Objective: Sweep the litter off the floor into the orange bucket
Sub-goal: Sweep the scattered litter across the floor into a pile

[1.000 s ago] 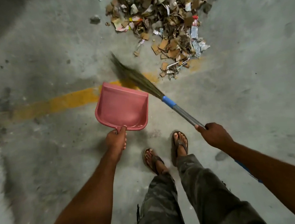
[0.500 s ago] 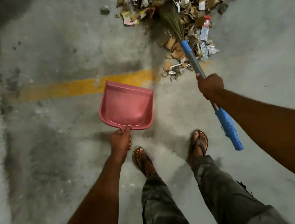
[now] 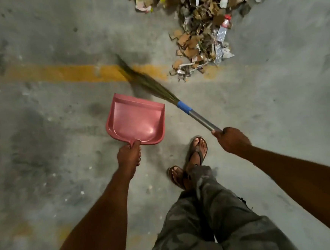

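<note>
Nearest to me, my left grip [image 3: 130,156] is curled closed around the handle of the pink dustpan [image 3: 136,121]. It keeps the open mouth facing far, ready to receive. My right grip [image 3: 232,140] is wrapped tight on the broom [image 3: 197,118]. The blurred bristles [image 3: 147,81] lie just beyond the pan, over the yellow line [image 3: 67,72]. Farther right lies the litter [image 3: 202,33], none yet in the pan. I cannot see the orange bucket.

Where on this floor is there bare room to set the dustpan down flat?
Bare concrete lies left of the dustpan, below the yellow line, and right of the broom handle, below the litter pile. It is crowded at top right, at that pile, and around the feet.
</note>
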